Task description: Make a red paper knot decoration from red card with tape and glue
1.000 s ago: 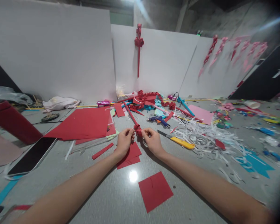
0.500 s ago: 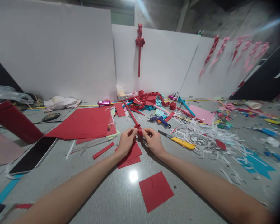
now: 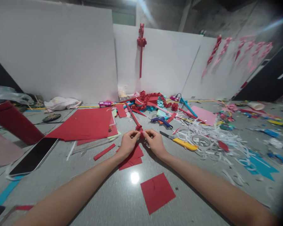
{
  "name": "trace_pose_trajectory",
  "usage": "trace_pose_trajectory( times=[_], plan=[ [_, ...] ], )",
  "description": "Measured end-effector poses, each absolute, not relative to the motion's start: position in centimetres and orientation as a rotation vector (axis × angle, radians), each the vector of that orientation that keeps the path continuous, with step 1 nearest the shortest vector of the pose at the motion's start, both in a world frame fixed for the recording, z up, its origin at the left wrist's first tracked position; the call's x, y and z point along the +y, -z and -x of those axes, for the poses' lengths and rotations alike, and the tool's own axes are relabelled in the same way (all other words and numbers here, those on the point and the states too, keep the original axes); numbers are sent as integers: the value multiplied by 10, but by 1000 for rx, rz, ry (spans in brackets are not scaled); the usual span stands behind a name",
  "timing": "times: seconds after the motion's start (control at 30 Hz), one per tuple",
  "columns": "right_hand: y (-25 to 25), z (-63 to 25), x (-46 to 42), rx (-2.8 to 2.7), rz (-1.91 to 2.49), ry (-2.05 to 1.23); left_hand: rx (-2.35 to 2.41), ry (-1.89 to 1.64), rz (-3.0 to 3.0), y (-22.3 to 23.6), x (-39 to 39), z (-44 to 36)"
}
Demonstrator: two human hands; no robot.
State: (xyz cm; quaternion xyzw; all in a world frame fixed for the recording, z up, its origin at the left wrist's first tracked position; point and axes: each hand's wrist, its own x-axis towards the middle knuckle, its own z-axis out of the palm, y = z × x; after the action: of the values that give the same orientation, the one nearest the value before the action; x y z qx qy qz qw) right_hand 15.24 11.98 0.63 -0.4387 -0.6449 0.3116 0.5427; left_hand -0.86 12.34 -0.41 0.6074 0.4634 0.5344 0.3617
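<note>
Both my hands meet at the table's middle. My left hand (image 3: 127, 143) and my right hand (image 3: 155, 142) each pinch a small folded red paper piece (image 3: 139, 128) between thumb and fingers. That piece sits at the near end of a long red paper strip (image 3: 131, 114) running away toward the back. Under my wrists lie small red paper sheets (image 3: 132, 156). A red paper square (image 3: 157, 192) lies nearer to me, untouched.
A stack of large red sheets (image 3: 85, 124) lies left, with a phone (image 3: 34, 156) and a red cylinder (image 3: 14, 122) beyond. A yellow utility knife (image 3: 181, 142), blue glue gun (image 3: 161, 121), tape rolls and white paper scraps (image 3: 209, 135) crowd the right. White boards stand behind.
My fingertips have drawn closer together around the red piece, covering more of it. The arms have hardly moved.
</note>
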Motion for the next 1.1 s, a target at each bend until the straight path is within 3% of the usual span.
trace_pose_trajectory(
  times=[0.7, 1.1],
  plan=[
    [-5, -152, 119, -1544, 1067, -753, 1195, -1447, -1651, 3, 120, 8],
    [-3, -151, 121, -1511, 1075, -684, 1241, -1507, -1466, -19, 114, 10]
  ],
)
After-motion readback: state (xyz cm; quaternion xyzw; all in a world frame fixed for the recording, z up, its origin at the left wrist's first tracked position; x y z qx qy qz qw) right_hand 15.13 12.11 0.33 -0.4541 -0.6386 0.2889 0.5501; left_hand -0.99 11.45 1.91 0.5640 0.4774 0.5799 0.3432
